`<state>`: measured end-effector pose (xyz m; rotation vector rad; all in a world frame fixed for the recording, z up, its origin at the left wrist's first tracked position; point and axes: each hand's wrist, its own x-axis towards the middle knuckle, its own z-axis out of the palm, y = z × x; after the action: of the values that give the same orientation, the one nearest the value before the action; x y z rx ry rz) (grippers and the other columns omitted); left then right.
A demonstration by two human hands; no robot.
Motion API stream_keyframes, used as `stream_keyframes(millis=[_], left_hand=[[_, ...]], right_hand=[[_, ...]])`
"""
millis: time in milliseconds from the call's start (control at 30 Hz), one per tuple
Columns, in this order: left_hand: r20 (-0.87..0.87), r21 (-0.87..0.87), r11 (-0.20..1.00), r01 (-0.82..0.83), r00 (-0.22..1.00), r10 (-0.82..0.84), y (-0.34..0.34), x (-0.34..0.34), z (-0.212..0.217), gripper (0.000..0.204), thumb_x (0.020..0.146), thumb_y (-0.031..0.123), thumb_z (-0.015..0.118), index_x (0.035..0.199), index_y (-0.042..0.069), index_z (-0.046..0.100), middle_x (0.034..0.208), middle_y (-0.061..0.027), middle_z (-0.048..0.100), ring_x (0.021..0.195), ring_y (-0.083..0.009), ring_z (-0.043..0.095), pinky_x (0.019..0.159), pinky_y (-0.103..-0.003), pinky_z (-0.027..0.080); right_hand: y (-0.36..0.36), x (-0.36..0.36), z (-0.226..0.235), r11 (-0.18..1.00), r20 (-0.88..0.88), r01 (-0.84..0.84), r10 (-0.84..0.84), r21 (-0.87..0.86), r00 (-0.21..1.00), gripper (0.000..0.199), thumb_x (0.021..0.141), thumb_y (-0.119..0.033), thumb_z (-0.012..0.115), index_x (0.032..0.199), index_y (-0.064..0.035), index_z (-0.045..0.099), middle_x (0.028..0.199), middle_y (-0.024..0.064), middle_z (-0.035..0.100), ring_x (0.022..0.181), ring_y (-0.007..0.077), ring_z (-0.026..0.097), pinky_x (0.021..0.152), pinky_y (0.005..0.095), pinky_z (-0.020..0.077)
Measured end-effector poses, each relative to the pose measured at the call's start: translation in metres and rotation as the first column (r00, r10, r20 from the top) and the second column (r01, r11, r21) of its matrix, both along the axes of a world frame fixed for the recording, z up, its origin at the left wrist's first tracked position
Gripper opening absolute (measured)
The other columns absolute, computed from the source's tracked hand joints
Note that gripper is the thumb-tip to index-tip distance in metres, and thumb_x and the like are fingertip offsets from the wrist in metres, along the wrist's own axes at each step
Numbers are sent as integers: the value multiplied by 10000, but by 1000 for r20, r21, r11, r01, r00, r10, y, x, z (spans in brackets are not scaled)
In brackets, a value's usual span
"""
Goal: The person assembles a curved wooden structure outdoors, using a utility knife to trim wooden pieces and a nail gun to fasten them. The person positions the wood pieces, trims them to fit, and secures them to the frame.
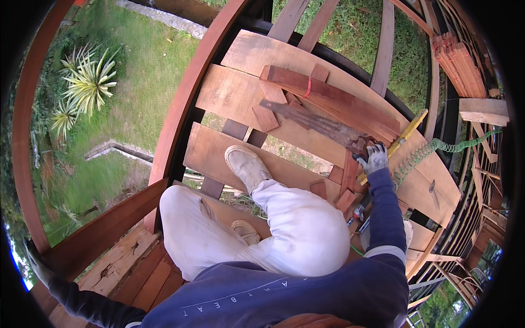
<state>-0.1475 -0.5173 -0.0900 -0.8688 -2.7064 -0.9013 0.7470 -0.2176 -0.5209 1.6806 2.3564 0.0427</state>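
A person in white trousers crouches on loose wooden planks (pixel 229 153) high above grass. At three o'clock, the gloved right hand (pixel 375 158) closes its grip on a short reddish wood strip (pixel 350 175), which runs from the fingers down toward five o'clock. A yellow level (pixel 407 133) lies just beside the glove. At eight o'clock, the gloved left hand (pixel 34 262) rests on a timber rail (pixel 104 224); its grip cannot be judged.

A person sits on loose planks (pixel 229 153) laid across open beams, grass (pixel 147 71) below. A bundle of slats (pixel 333 101) lies ahead on the planks, a handsaw (pixel 317 123) just in front of it. The right hand (pixel 376 158) rests near the saw's handle, beside a level (pixel 402 139). A coiled hose (pixel 432 153) trails right; the left hand (pixel 35 262) reaches far left, behind a rail (pixel 104 224).
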Motion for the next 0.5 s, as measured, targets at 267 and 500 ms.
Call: stream_keyframes(millis=[267,500], left_hand=[[-2,9,1000,21,1000,-21,-15,-10,2,540,1025,342,387,1453,12,373,1466,-109,436,1369,-212,382,1146,-334,239],[-15,-7,1000,30,999,-30,-20,-11,5,543,1025,343,391,1455,12,369,1468,-113,431,1370,-215,381,1148,-336,239]], right_hand=[[-71,163,7,960,74,266,-260,-89,963,654,732,-453,738,1195,-20,573,1148,181,600,1125,340,523,987,461,404],[0,10,15,985,111,164,-157,-55,981,582,802,-481,671,1168,-38,577,1158,126,619,1158,290,512,1013,436,368]])
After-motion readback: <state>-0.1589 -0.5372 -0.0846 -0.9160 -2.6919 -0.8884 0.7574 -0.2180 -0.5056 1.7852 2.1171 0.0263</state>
